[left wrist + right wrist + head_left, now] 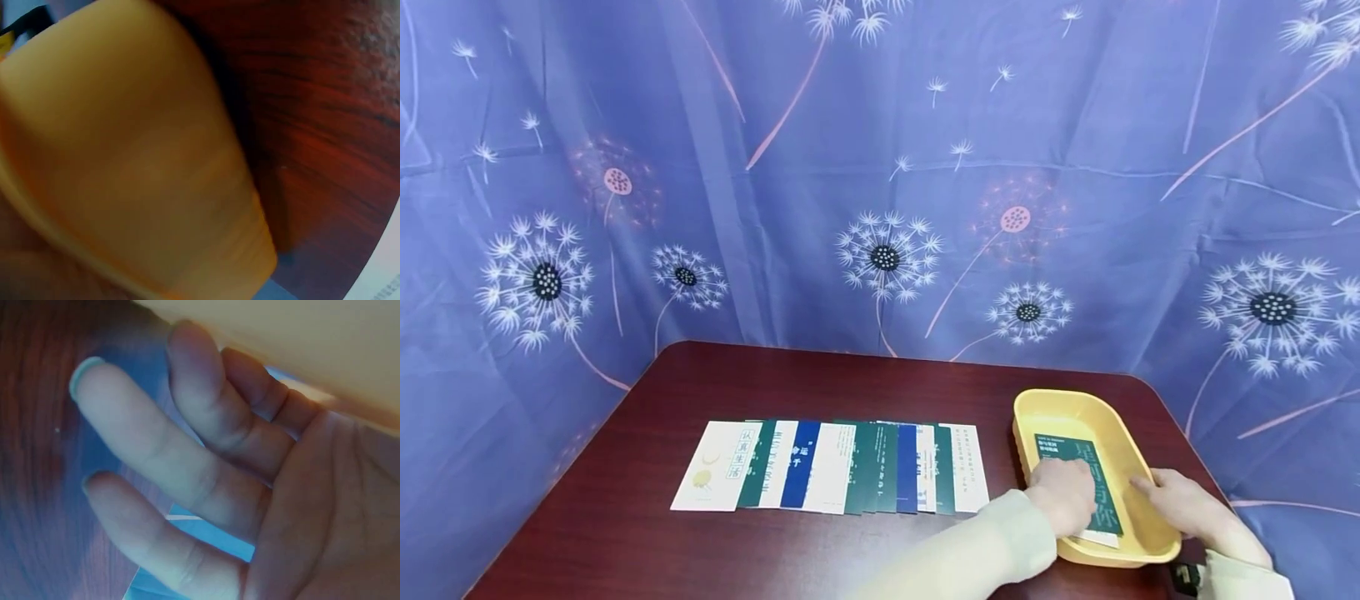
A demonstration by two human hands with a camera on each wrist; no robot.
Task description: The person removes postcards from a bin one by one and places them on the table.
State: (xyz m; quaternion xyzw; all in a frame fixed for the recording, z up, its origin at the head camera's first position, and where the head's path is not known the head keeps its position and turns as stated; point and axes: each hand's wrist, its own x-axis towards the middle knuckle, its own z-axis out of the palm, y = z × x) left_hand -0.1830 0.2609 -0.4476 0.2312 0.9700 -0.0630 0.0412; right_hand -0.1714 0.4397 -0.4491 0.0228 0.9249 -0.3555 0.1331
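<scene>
In the head view, a yellow plastic tray (1028, 412) stands at the right of the table. Inside it lies a green printed card (1103, 500) with white lettering, over a white one (1099, 538). My left hand (1063, 496) reaches over the tray's left wall with bent fingers on the green card; its fingertips are hidden. My right hand (1187, 507) holds the tray's right side, thumb inside the wall. In the right wrist view, its fingers (169, 440) curve beside and below the tray's wall (300, 350). The left wrist view is mostly the tray's outer wall (137, 150).
A row of overlapping white, green and blue printed cards (831, 467) lies across the middle of the dark red wooden table (715, 383). A blue curtain with dandelion prints (797, 250) hangs behind and at the table's sides.
</scene>
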